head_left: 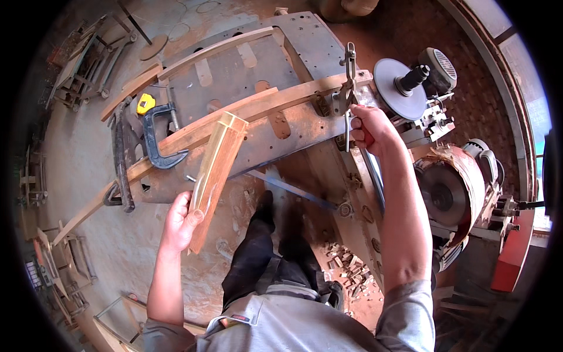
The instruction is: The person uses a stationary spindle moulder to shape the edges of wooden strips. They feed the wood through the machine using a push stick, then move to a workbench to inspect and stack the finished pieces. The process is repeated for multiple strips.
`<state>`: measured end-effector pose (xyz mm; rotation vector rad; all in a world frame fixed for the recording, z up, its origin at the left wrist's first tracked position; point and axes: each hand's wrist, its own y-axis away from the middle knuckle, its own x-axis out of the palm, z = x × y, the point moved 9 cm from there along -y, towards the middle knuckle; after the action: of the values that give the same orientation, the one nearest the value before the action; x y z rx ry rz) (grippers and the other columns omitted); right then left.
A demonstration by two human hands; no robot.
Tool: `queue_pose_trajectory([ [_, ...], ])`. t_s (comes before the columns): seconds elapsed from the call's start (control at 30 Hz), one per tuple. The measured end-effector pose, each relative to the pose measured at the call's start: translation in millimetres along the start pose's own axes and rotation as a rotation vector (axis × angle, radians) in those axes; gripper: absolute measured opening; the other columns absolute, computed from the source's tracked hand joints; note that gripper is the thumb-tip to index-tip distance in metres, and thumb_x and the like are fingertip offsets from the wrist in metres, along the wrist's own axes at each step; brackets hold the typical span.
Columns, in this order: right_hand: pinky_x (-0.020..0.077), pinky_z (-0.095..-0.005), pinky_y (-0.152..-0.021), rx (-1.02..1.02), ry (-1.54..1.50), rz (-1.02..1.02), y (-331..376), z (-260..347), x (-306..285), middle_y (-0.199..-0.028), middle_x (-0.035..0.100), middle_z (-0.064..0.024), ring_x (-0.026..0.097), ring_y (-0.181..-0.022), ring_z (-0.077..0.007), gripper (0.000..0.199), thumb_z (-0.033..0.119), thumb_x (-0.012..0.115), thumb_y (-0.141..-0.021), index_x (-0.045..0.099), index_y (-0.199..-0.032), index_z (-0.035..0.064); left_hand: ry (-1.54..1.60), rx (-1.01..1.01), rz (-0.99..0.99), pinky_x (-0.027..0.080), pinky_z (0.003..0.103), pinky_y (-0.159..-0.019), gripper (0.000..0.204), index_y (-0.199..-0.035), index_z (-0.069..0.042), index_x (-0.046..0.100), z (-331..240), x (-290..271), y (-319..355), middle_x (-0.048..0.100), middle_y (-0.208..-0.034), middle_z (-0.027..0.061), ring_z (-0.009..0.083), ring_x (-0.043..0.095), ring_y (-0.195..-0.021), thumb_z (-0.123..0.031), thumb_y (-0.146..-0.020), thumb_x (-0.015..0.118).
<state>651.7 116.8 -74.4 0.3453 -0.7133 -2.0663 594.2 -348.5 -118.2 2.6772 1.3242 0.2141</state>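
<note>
My left hand [182,222] is closed round the lower end of a thick wooden piece [218,176], which tilts up toward the bench and has a pale strip along one side. My right hand [375,130] is closed on the red handle [368,138] of a metal clamp [349,76] at the right end of the bench. The clamp stands at the end of a long curved wooden rail [270,107] lying across the metal bench [234,82]. How far the fingers wrap the handle is partly hidden.
On the bench's left are a dark G-clamp [153,141], another dark bar clamp [121,158] and a yellow tape measure [145,104]. To the right stand a grey disc [400,88] with its motor and a sanding drum [448,188]. Wood offcuts [352,270] lie on the floor.
</note>
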Motion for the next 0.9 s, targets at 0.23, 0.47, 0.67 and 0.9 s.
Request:
queue_pose_trajectory([
  [0.23,0.0213,-0.0261,-0.041,-0.011,-0.138,0.051,-3,-8,2,-0.062,0.038,0.0073,0.031,-0.045,-0.0066,0.019,0.029,0.054,-0.103,0.046,-0.088,0.0205,0.01,0.113,-0.07,0.043,0.024,-0.089,0.043,-0.132,0.001,0.049,-8,3,19,0.059,-0.116,0.0017,0.0066,0.053,-0.1,-0.016,-0.095,0.061],
  [0.47,0.0286,-0.0304,-0.04,-0.097,-0.104,0.056,7,-22,-15,-0.064,0.044,0.0001,0.038,-0.047,-0.012,0.023,0.03,0.054,-0.101,0.047,-0.087,0.0131,0.038,0.081,-0.267,0.041,0.02,-0.075,0.033,-0.125,-0.003,0.051,20,-6,145,0.056,-0.102,-0.0022,0.0052,0.05,-0.087,-0.015,-0.095,0.06],
  [0.67,0.0304,-0.0348,-0.039,-0.175,-0.151,0.065,48,-52,-42,-0.058,0.044,-0.0014,0.038,-0.043,-0.0154,0.027,0.03,0.052,-0.101,0.049,-0.082,0.0113,0.154,0.166,-0.35,0.05,0.023,-0.071,0.029,-0.123,-0.004,0.051,25,26,192,0.059,-0.098,0.0011,0.0088,0.059,-0.082,-0.015,-0.097,0.059],
  [0.9,0.0287,-0.0322,-0.04,-0.189,-0.173,0.03,129,-114,-79,-0.059,0.042,-0.0011,0.038,-0.045,-0.0146,0.026,0.03,0.052,-0.101,0.05,-0.082,0.0114,0.157,0.286,-0.23,0.052,0.027,-0.073,0.044,-0.127,-0.002,0.05,-12,85,202,0.059,-0.103,0.0038,0.012,0.059,-0.084,-0.025,-0.094,0.069],
])
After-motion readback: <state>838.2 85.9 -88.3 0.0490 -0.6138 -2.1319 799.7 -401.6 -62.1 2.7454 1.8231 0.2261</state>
